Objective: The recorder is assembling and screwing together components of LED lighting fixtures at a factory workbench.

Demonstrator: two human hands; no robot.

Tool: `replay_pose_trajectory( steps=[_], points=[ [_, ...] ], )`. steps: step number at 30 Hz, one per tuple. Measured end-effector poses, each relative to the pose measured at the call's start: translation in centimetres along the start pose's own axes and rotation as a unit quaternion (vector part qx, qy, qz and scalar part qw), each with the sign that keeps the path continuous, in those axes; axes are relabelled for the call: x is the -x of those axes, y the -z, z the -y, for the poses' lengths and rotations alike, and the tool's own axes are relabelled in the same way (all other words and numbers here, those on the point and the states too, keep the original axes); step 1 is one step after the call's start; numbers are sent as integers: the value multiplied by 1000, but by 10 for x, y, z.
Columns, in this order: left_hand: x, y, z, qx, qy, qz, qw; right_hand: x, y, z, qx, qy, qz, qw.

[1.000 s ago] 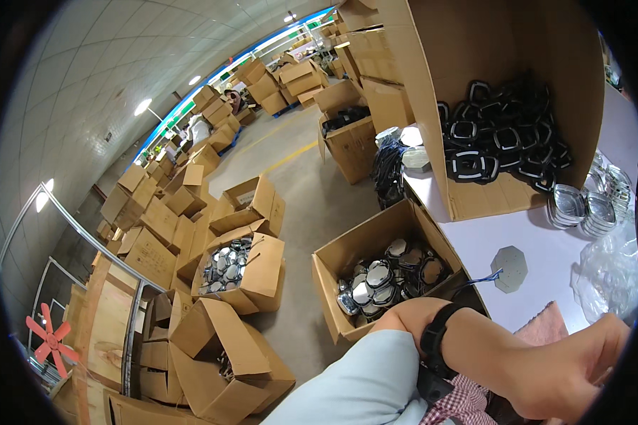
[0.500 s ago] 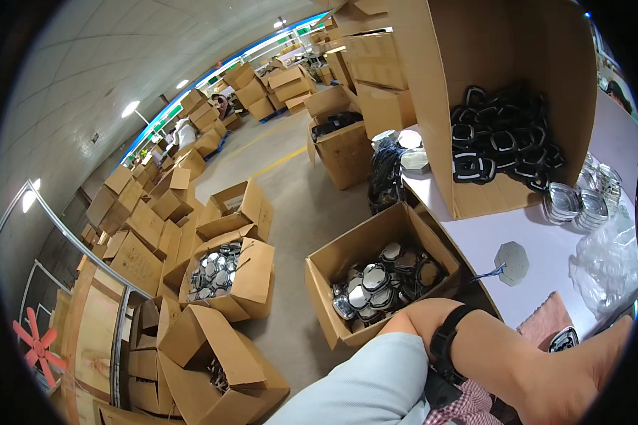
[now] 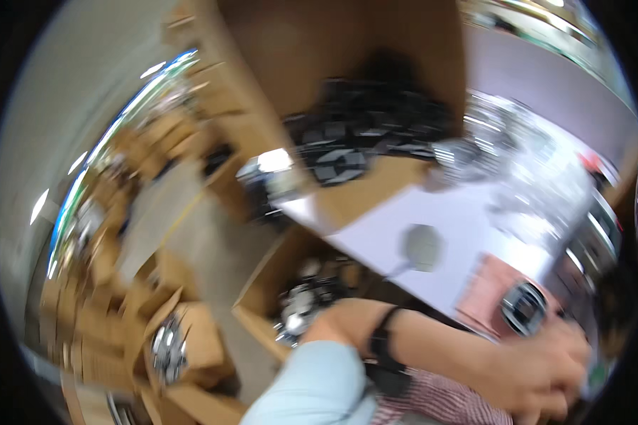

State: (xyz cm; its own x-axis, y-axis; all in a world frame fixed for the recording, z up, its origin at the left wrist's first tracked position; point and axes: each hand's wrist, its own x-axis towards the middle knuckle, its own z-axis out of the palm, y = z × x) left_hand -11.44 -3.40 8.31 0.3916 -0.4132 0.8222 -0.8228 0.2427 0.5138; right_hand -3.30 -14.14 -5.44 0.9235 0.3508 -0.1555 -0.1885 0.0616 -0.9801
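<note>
Head view, hands: both the left hand [image 3: 546,368] and right hand [image 3: 581,397] bunch together at the lower right, blurred; whether the fingers are closed I cannot tell.
Round part: a dark, metal-rimmed round piece [image 3: 524,308] lies on the pink pad [image 3: 485,283], just beside the hands.
Progress: judging by the stock, much is left; black parts [image 3: 361,134] fill the tall carton [image 3: 319,64] behind the pad.
Packages: open brown floor carton [image 3: 298,283] left of the pad holds shiny discs; more brown cartons [image 3: 177,340] further left; labels unreadable.
</note>
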Motion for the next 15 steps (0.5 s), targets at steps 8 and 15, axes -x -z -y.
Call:
replay_pose_trajectory(
  steps=[8, 15],
  points=[
    [70, 81, 85, -247, 289, 155, 912, 65, 79, -7, 185, -19, -188, 964],
    [65, 54, 133, -245, 259, 202, 912, 70, 86, -3, 162, -51, -205, 964]
  ],
)
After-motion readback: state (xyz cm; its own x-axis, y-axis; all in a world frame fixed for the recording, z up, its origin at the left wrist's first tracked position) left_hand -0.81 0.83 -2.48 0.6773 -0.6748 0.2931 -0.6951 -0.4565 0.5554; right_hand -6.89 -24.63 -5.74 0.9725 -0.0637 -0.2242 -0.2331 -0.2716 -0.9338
